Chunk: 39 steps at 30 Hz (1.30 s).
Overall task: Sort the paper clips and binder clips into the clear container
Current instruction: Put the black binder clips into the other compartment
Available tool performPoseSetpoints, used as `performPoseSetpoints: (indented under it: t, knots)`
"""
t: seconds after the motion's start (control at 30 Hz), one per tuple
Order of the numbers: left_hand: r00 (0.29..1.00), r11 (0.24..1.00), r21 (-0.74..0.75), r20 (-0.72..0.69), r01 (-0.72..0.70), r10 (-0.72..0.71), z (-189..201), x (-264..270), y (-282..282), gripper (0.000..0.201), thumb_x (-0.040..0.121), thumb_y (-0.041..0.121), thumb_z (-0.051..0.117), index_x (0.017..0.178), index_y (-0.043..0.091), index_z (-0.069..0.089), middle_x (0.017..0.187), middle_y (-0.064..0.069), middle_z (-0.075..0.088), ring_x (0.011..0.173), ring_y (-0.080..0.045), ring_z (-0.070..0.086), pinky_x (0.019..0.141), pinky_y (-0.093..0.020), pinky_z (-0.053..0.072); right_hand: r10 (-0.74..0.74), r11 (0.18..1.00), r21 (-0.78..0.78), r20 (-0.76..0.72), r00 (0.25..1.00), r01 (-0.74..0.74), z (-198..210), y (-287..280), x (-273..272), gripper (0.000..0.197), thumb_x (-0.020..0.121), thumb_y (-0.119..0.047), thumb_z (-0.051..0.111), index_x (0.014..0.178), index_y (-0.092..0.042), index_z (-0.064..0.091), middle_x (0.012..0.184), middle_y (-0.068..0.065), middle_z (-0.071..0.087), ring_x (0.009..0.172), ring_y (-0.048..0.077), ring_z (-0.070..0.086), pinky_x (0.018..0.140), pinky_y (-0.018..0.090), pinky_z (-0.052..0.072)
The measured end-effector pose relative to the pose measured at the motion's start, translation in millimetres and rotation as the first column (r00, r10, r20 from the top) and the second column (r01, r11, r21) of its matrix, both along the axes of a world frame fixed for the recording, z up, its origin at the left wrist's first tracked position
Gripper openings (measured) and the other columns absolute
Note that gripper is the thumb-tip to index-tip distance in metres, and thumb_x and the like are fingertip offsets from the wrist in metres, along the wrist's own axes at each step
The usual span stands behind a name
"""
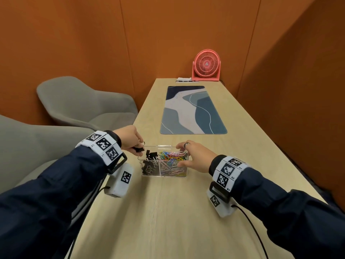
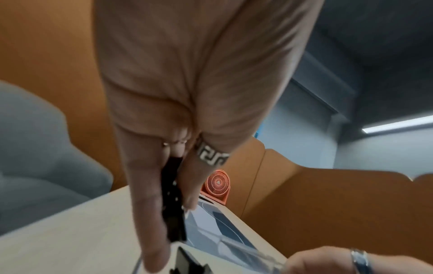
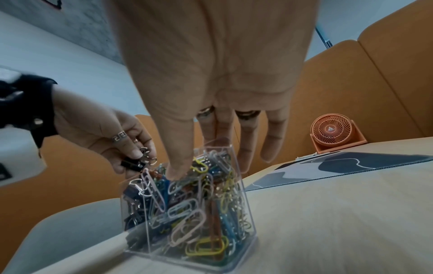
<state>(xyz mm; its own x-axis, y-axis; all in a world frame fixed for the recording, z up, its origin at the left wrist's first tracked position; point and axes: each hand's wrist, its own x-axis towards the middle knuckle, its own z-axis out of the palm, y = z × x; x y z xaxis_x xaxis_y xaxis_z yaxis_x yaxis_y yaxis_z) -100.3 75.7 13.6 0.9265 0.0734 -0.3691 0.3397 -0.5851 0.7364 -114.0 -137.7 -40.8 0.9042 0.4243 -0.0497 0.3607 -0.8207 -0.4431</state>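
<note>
A clear container (image 1: 164, 174) divided in two stands on the pale wooden table (image 1: 168, 217). Its left part holds black binder clips (image 1: 149, 162), its right part coloured paper clips (image 1: 173, 156). My left hand (image 1: 138, 146) pinches one black binder clip (image 1: 139, 149) between thumb and fingers, just above the container's far left corner. The left wrist view shows that clip (image 2: 172, 194) held edge-on. My right hand (image 1: 179, 155) grips the container's right end, thumb on the near wall and fingers over the far rim. In the right wrist view the thumb (image 3: 178, 166) presses the container (image 3: 247, 207) above the paper clips (image 3: 187, 213).
A blue patterned desk mat (image 1: 192, 111) lies beyond the container, and a coral desk fan (image 1: 206, 65) stands at the far end of the table. Two grey chairs (image 1: 80, 103) stand along the table's left edge. Orange walls close in the far end and right side.
</note>
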Motion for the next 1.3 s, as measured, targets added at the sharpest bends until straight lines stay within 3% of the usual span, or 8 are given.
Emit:
performPoseSetpoints:
  t: [0.1, 0.17, 0.23, 0.37, 0.6, 1.0, 1.17, 1.3]
  knots:
    - [0.996, 0.978, 0.189, -0.024, 0.085, -0.082, -0.1, 4.3, -3.5, 0.016, 0.09, -0.005, 0.054, 0.075, 0.001, 0.057, 0.07, -0.009, 0.061, 0.082, -0.034, 0.062, 0.063, -0.03, 0.056, 0.01, 1.0, 0.009, 0.004, 1.0, -0.01, 1.2, -1.0, -0.7, 0.057, 0.084, -0.029, 0.066, 0.134, -0.017, 0.042, 0.132, 0.003, 0.049, 0.118, 0.016, 0.05, 0.101, 0.031, 0.04]
    - [0.993, 0.952, 0.282, -0.024, 0.116, -0.114, 1.3, 4.3, -5.4, 0.005, 0.087, -0.003, 0.059, 0.087, -0.004, 0.064, 0.054, -0.003, 0.063, 0.076, -0.03, 0.063, 0.068, -0.032, 0.056, 0.015, 1.0, 0.011, 0.005, 1.0, -0.015, 1.5, -1.3, -0.4, 0.057, 0.083, -0.029, 0.067, 0.133, -0.017, 0.043, 0.131, 0.003, 0.049, 0.117, 0.016, 0.05, 0.099, 0.03, 0.039]
    - [0.99, 0.92, 0.368, -0.011, 0.134, -0.14, 1.9, 4.8, -7.6, 0.02, 0.085, 0.0, 0.065, 0.104, -0.006, 0.065, 0.061, -0.003, 0.067, 0.076, -0.026, 0.063, 0.076, -0.034, 0.057, 0.019, 1.0, 0.014, 0.003, 1.0, -0.019, 1.8, -1.7, 0.0, 0.057, 0.083, -0.029, 0.067, 0.133, -0.016, 0.043, 0.13, 0.004, 0.05, 0.115, 0.016, 0.051, 0.098, 0.028, 0.039]
    - [0.992, 0.911, 0.391, -0.038, 0.128, -0.123, 3.7, 4.2, -16.8, 0.02, 0.084, 0.0, 0.065, 0.103, -0.001, 0.057, 0.047, -0.005, 0.062, 0.067, -0.03, 0.067, 0.055, -0.025, 0.054, 0.031, 0.999, 0.013, 0.004, 1.0, -0.031, 2.3, -2.7, -0.5, 0.057, 0.083, -0.028, 0.067, 0.133, -0.015, 0.043, 0.13, 0.005, 0.05, 0.115, 0.016, 0.05, 0.095, 0.023, 0.037]
    - [0.995, 0.903, 0.422, 0.019, 0.085, -0.102, -4.6, 7.7, -16.9, 0.033, 0.08, 0.0, 0.071, 0.109, 0.0, 0.054, 0.066, -0.011, 0.06, 0.033, -0.011, 0.058, 0.041, -0.02, 0.051, 0.025, 0.999, 0.043, -0.006, 1.0, -0.025, -0.1, -4.0, -0.3, 0.055, 0.083, -0.029, 0.067, 0.132, -0.017, 0.044, 0.129, 0.005, 0.052, 0.112, 0.017, 0.052, 0.094, 0.026, 0.039]
    - [0.979, 0.887, 0.457, 0.145, 0.062, -0.143, -13.5, 1.4, -11.1, 0.023, 0.075, 0.007, 0.077, 0.095, 0.007, 0.065, 0.078, -0.009, 0.063, 0.05, -0.013, 0.059, 0.048, -0.015, 0.045, 0.022, 0.998, 0.053, -0.001, 1.0, -0.022, -1.4, -4.1, -1.2, 0.055, 0.083, -0.03, 0.067, 0.132, -0.018, 0.043, 0.129, 0.003, 0.052, 0.111, 0.014, 0.051, 0.093, 0.025, 0.04]
    - [0.965, 0.897, 0.441, 0.23, 0.01, -0.124, -17.4, -0.2, -5.7, 0.028, 0.071, 0.009, 0.08, 0.092, 0.013, 0.062, 0.088, -0.013, 0.066, 0.056, -0.022, 0.061, 0.064, -0.034, 0.054, 0.018, 0.999, 0.051, -0.005, 1.0, -0.017, -1.4, -4.3, -1.2, 0.056, 0.083, -0.03, 0.067, 0.132, -0.019, 0.043, 0.128, 0.003, 0.053, 0.111, 0.015, 0.052, 0.094, 0.027, 0.041]
    - [0.96, 0.908, 0.417, 0.265, -0.034, -0.086, -17.8, -1.5, -2.9, 0.028, 0.068, 0.015, 0.084, 0.08, 0.011, 0.059, 0.073, -0.009, 0.065, 0.048, -0.016, 0.059, 0.052, -0.027, 0.051, 0.018, 0.998, 0.056, -0.009, 1.0, -0.018, -1.3, -4.6, -1.4, 0.056, 0.083, -0.03, 0.067, 0.132, -0.018, 0.044, 0.128, 0.004, 0.052, 0.111, 0.016, 0.052, 0.093, 0.025, 0.04]
